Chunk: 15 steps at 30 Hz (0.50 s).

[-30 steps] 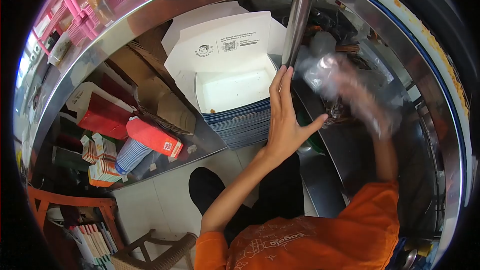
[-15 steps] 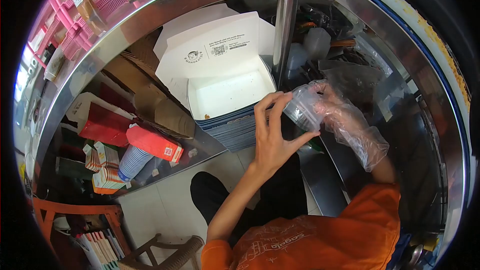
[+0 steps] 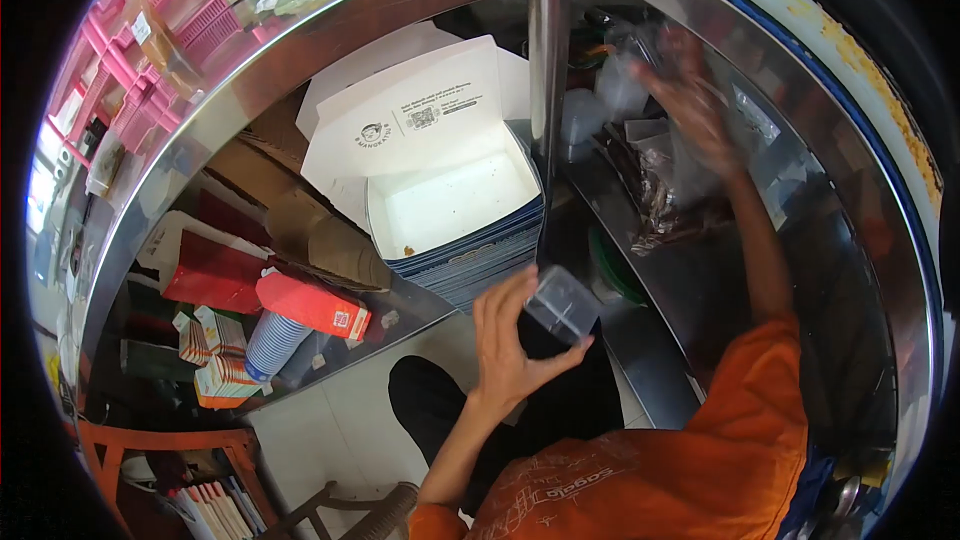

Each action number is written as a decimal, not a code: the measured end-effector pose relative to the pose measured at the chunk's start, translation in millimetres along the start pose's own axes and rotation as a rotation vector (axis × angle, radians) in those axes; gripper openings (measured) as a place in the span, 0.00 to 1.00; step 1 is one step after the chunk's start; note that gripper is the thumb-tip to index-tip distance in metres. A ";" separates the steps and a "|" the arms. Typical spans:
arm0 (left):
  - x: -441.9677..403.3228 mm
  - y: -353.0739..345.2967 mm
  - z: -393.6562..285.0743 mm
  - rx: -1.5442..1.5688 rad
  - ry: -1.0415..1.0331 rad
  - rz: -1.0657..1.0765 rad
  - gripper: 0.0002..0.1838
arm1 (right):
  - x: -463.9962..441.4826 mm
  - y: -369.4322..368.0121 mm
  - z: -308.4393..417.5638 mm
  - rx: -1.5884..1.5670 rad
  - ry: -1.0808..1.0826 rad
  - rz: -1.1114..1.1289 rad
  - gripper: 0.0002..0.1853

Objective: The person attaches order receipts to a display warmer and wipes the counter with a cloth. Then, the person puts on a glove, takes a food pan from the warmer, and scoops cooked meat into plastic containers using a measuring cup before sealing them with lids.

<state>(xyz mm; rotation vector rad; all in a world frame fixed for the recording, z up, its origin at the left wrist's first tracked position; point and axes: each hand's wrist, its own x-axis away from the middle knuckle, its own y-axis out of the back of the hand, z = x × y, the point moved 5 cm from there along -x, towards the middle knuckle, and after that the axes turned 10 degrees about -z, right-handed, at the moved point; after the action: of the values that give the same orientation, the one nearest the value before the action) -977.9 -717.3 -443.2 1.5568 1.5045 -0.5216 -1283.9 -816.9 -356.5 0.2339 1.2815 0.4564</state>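
Observation:
My left hand (image 3: 505, 345) grips a small clear plastic container (image 3: 563, 303) between thumb and fingers, tilted above my lap. My right hand (image 3: 695, 110) reaches over the shelf at the upper right, blurred by motion, with its fingers up beside clear plastic wrapping (image 3: 638, 48). I cannot make out whether it holds that plastic. Near this hand, translucent containers (image 3: 583, 117) sit at the back of the shelf. Below it lies a crumpled plastic bag (image 3: 662, 205) with dark contents.
A stack of paper food boxes (image 3: 455, 205), the top one open, stands left of a metal post (image 3: 546, 70). Further left are red cartons (image 3: 312, 305), stacked cups (image 3: 273, 345) and cardboard (image 3: 310, 240). A wicker stool (image 3: 370, 510) is at the lower left.
My left hand has moved down and left, carrying the clear container away from my right hand. My right hand has swung up toward the back of the shelf; the plastic bag no longer covers its forearm.

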 end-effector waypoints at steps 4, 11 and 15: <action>77.7 -5.3 10.5 -0.057 0.292 0.294 0.47 | -25.7 -74.0 -56.9 0.335 -0.170 0.443 0.35; 252.0 38.6 22.4 0.079 0.985 0.278 0.41 | -4.2 -97.6 -1.7 0.492 0.368 0.188 0.27; 276.5 66.9 28.9 0.173 1.265 0.099 0.38 | 23.2 -133.7 18.1 0.420 0.255 0.659 0.19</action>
<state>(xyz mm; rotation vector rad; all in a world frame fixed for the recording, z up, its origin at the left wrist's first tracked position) -857.9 -573.4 -659.2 2.2332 2.2660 0.5596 -1235.2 -923.6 -427.1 0.9957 1.5321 0.7895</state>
